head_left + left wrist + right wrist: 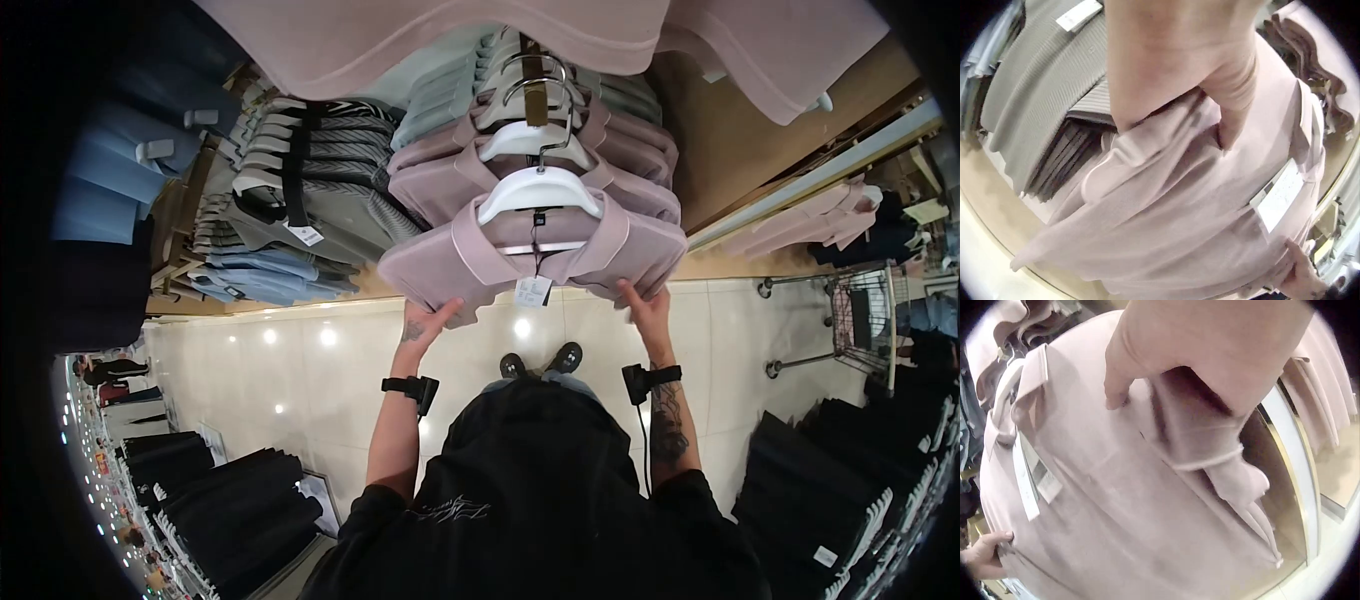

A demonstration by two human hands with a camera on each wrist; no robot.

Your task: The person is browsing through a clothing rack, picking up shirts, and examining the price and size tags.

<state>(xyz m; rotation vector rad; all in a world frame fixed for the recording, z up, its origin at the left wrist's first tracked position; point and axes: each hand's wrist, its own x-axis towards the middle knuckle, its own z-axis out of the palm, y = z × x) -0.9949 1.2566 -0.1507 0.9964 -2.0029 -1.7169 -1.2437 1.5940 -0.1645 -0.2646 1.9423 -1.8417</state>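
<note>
A pink collared shirt (440, 262) hangs on a white hanger (540, 192) at the front of a rail, facing me. Paper tags (533, 291) dangle below its collar. My left hand (428, 322) grips the sleeve side of the shirt, thumb on the front of the cloth and fingers hidden behind it. On the opposite side, my right hand (648, 312) holds the other sleeve the same way, with the thumb on top. In the right wrist view, the sleeve cuff (1235, 478) folds out below the right hand, and the shirt front (1116, 506) spreads between both hands.
More pink shirts (430, 187) hang close behind. Grey striped garments (350, 215) crowd the left side, and a pink garment (450, 35) overhangs the rail. A wire cart (868, 325) stands on the right. Racks of black clothes (815, 480) are behind me on both sides.
</note>
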